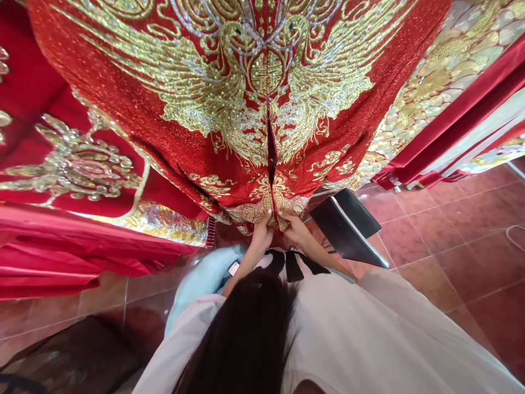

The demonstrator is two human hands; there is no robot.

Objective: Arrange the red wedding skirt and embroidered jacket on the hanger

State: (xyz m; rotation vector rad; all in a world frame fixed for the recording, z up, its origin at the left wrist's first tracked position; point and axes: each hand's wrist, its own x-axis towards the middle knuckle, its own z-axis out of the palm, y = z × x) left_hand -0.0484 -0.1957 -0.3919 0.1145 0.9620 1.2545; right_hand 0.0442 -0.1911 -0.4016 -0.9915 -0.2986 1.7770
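As left hand (262, 232) pinches red garment (246, 109), right hand (296, 229) beside, seemingly likewise

There are two golden birds (209, 82) (328, 82) and one phone (233, 267).

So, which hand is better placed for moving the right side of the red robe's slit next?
Probably the right hand: it holds the red robe just right of the slit, while the left hand is on its left side.
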